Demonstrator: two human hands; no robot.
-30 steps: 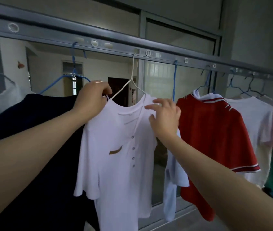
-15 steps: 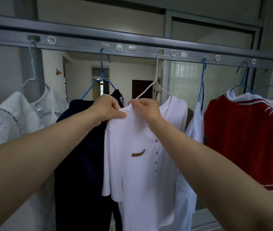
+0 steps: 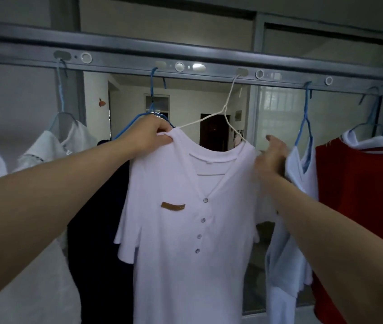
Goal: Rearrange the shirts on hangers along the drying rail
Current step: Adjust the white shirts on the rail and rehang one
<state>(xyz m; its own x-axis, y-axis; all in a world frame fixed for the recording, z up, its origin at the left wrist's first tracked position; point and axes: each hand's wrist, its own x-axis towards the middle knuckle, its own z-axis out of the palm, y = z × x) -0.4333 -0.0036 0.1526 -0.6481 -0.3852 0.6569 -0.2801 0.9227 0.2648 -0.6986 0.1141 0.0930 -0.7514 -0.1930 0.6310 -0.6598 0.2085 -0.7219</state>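
A white buttoned shirt (image 3: 185, 230) with a small brown tab hangs on a white wire hanger (image 3: 226, 108) hooked in the grey drying rail (image 3: 209, 59). My left hand (image 3: 149, 134) pinches the shirt's left shoulder. At the shirt's right shoulder my right hand (image 3: 272, 155) is blurred, fingers curled on the fabric. A dark navy shirt (image 3: 99, 218) on a blue hanger (image 3: 153, 94) hangs just left, partly behind my left arm.
Left of the navy shirt hang white garments (image 3: 52, 146). To the right are a pale blue top (image 3: 300, 183) on a blue hanger and a red shirt (image 3: 361, 183) with a white collar. Behind the rail are glass panels and a room.
My right hand has moved from beside my left hand across to the shirt's right shoulder. The white shirt now hangs spread out and facing me. My view has shifted slightly left.
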